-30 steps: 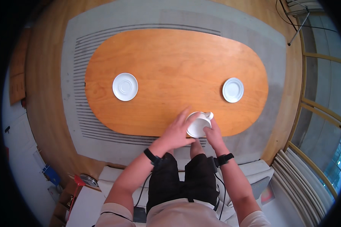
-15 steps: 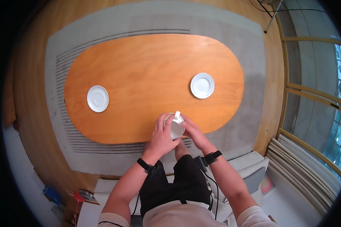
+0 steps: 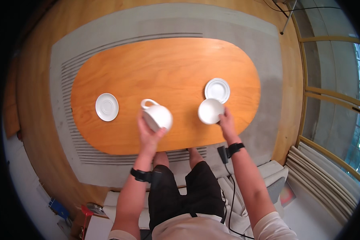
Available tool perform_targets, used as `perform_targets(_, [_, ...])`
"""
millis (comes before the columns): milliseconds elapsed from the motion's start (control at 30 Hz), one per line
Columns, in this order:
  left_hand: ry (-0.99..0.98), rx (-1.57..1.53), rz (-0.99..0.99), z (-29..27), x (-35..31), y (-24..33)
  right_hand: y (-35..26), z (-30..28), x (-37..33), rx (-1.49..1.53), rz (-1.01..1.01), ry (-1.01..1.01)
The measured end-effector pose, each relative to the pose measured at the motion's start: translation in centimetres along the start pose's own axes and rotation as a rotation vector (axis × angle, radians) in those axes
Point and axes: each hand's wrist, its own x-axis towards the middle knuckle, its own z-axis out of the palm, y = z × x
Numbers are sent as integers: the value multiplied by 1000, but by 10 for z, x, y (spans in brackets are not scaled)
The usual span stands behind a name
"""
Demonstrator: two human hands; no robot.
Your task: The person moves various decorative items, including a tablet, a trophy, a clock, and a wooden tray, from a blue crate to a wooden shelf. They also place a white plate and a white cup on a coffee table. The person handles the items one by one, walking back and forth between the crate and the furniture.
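A white cup with a loop handle (image 3: 160, 117) is tilted in my left hand (image 3: 149, 135), which is closed around its near side. The cup's handle points up and to the left. My right hand (image 3: 228, 125) grips the right edge of a second round white cup (image 3: 210, 111), on which no handle shows. Both cups appear held above the wooden table, slightly blurred by motion. To the left lies a white saucer (image 3: 107, 107) with a ringed centre. A white plate (image 3: 217, 89) lies just beyond the right-hand cup, which overlaps its near edge in the picture.
The oval wooden table (image 3: 160, 60) stands on a grey rug (image 3: 268, 80) with dark stripes. My legs are at its near edge, with a pale sofa (image 3: 264, 174) behind. Folded curtains (image 3: 324, 180) and gold-framed glass doors are on the right. Cables hang from both wrist straps.
My hands were together around white cupware at the near edge. Now they are apart, each with its own cup: the left has moved left, the right has moved right toward the plate.
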Motion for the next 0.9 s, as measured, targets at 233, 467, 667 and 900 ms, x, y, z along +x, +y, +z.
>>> perform_targets(233, [481, 551, 79, -166, 36, 25, -30, -16, 41, 276, 95, 190])
perform_targets(467, [512, 737, 202, -240, 36, 30, -16, -29, 59, 304, 129, 228])
perform_targets(667, [387, 1132, 154, -207, 55, 43, -28, -31, 45, 421, 144, 254])
perform_targets(900, [346, 1128, -4, -194, 85, 34, -22, -47, -33, 164, 170, 166])
